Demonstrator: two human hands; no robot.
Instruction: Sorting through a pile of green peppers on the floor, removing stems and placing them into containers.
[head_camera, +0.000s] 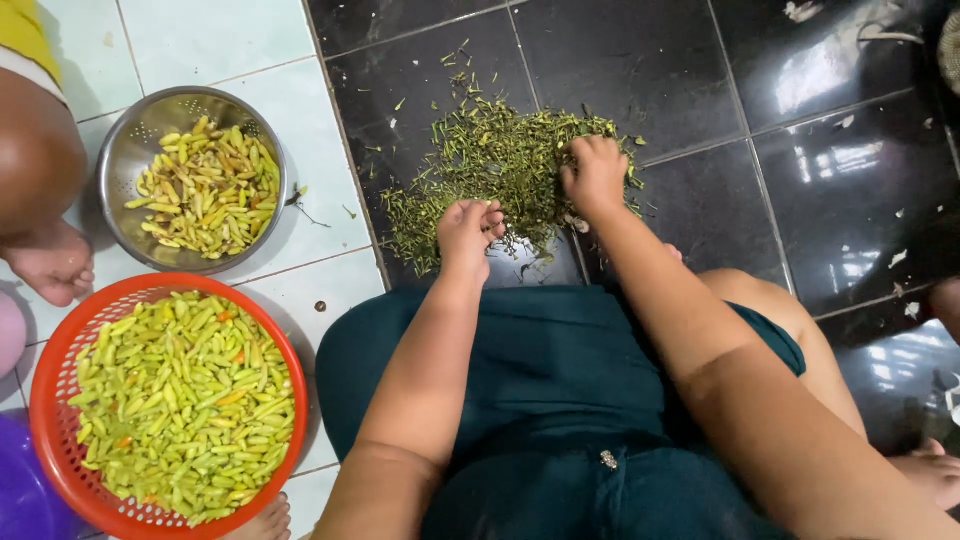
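Note:
A heap of small green stems (490, 160) lies on the black floor tiles in front of me. My left hand (468, 230) rests at the near edge of the heap, fingers curled over some stems. My right hand (594, 176) presses down on the right side of the heap with its fingers bent into the stems. To my left stand a red plastic basket (48, 400) full of green chillies and a metal colander (125, 140) holding yellowish chillies.
Another person's knee and foot (50, 265) are at the far left beside the colander. A purple container (20, 500) sits at the bottom left corner. Scattered stem bits and white scraps dot the dark tiles to the right.

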